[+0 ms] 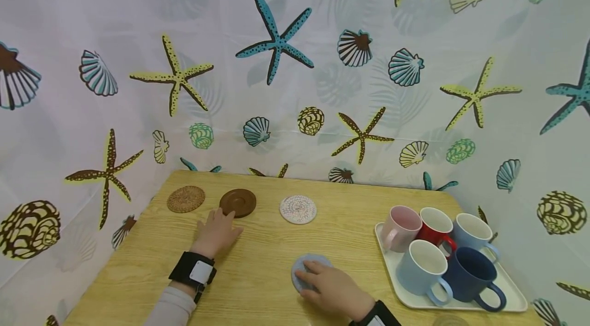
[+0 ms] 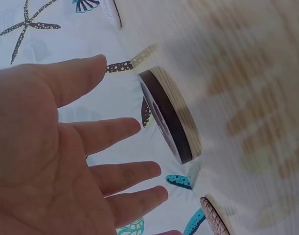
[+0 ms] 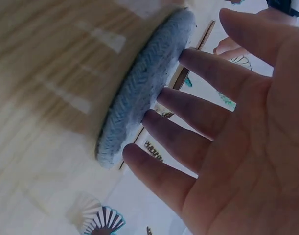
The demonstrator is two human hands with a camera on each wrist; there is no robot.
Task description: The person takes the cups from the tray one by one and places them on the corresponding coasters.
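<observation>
My left hand [image 1: 216, 234] is spread just in front of a dark brown round coaster [image 1: 238, 203], its fingertips overlapping the near edge in the head view. In the left wrist view a gap shows between those fingers and the coaster [image 2: 166, 117], and the palm holds nothing. Lower on the table, my right hand [image 1: 334, 287] reaches over a light blue woven coaster [image 1: 299, 264]. Its straight fingers are spread, with the fingertips right at the top face of that coaster [image 3: 144, 88] in the right wrist view; the thumb stands away from it.
A tan woven coaster [image 1: 186, 199] lies at the back left, and a white patterned one [image 1: 297, 209] at the middle back. On the right, a white tray [image 1: 513, 295] carries several mugs, among them a navy mug [image 1: 472, 275]. A patterned curtain [image 1: 295, 85] hangs behind the wooden table.
</observation>
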